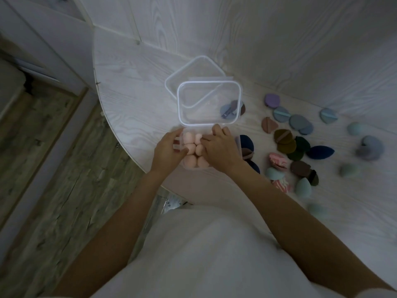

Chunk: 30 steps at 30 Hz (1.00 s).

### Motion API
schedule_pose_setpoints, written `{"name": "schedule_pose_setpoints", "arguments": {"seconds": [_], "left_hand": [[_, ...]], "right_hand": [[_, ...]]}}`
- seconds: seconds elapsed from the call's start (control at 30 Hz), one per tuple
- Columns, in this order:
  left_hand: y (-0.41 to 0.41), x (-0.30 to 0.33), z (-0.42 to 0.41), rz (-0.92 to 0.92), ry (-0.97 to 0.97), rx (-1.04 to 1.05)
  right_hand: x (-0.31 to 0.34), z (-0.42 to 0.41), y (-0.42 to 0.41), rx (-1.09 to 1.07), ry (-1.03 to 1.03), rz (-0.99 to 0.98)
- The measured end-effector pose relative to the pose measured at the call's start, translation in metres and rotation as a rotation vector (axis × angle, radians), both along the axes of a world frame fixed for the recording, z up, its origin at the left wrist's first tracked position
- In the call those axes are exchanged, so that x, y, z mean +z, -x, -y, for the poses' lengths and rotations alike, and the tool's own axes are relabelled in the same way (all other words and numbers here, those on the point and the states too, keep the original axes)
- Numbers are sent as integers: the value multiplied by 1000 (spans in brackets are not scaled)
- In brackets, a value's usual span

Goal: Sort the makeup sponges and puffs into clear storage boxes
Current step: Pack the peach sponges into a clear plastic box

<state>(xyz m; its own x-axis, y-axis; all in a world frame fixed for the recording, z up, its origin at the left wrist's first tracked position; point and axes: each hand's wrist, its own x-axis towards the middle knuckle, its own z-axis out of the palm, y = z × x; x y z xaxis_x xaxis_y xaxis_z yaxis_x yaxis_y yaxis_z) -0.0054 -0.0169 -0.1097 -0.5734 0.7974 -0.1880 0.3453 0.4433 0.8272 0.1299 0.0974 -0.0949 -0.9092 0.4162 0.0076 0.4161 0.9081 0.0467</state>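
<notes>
White-washed wood-grain tabletop [133, 87] fills the middle and right of the frame, its curved edge running down the left side above a grey plank floor [53, 168]. I see my white garment [204, 254] spread across the bottom centre. Just above centre sits an empty clear plastic rectangular storage box [209, 104], overlapping a clear plastic lid [171, 81] that lies flat behind it on its upper left. Directly below that box, near the table's edge, is a second clear plastic box [237, 143], mostly hidden by my hands and packed with pale pink rounded makeup sponges [190, 147]. My left hand [168, 150] curls over the box's left side, fingers bent against its wall, gripping it. My right hand [220, 148] lies on top from the right, fingers bent down onto the sponges and the far rim; I cannot tell whether it clasps anything. To the right, loose puffs and sponges [300, 147] are scattered over the table: lilac, grey-blue, brown, olive, navy, teal and marbled pink. Two small puffs [233, 108] sit at the empty box's lower right corner.
</notes>
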Motion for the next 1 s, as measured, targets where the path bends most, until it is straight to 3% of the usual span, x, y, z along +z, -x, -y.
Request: {"name": "schedule_pose_setpoints", "arguments": {"seconds": [0.07,0.13,0.27,0.37,0.43,0.5,0.63,0.7,0.8,0.9,1.0], "left_hand": [[2,2,-1,10,3,-33],[6,8,-4,16,6,-29],[20,22,-18,31,-98,117],[34,36,-40,105,-143,129],[37,46,-52,166,-112,124],[35,54,-57,283,-136,147],[20,69,-38,538,-220,269],[14,69,-21,548,-203,301],[-3,58,4,376,-111,245],[-21,50,18,314,19,146],[-35,47,19,361,82,57]], "right_hand": [[1,-4,0,-22,78,-60],[6,-10,-5,-87,215,-246],[34,-25,-23,-534,491,-617],[52,-50,-26,-815,703,-582],[57,-65,-21,-898,1016,-550],[65,-70,-13,-923,1261,-651],[73,-60,-25,-918,1398,-820],[68,-48,-45,-793,1337,-732],[53,-27,-72,-612,1193,-445],[38,-12,-84,-329,755,-137],[31,2,-83,-234,470,66]]}}
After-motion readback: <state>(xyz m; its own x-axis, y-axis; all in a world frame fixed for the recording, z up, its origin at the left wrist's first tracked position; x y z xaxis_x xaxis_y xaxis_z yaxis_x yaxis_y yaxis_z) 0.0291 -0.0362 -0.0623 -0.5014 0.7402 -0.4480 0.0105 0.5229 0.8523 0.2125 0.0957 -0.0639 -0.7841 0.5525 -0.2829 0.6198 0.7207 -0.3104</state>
